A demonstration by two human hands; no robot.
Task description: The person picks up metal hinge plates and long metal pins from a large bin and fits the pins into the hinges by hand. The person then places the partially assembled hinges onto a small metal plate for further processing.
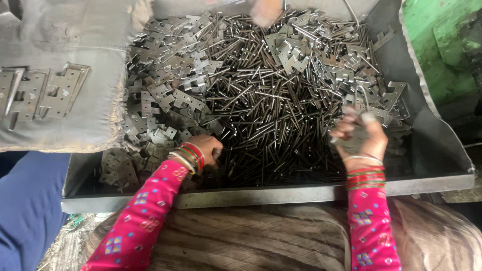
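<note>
My right hand (360,138) has its grip clenched on a hinge leaf (351,143); my left hand (207,149) digs into the pins (261,130), grip state unclear. I should draw one pin, aligned with the knuckle.

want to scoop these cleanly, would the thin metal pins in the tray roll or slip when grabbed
The metal pins look round, smooth and shiny, so they would probably slip and roll. They look stiff and straight, unlikely to bend. Heaped loosely beside the hinge plates, a handful likely spills.
</note>
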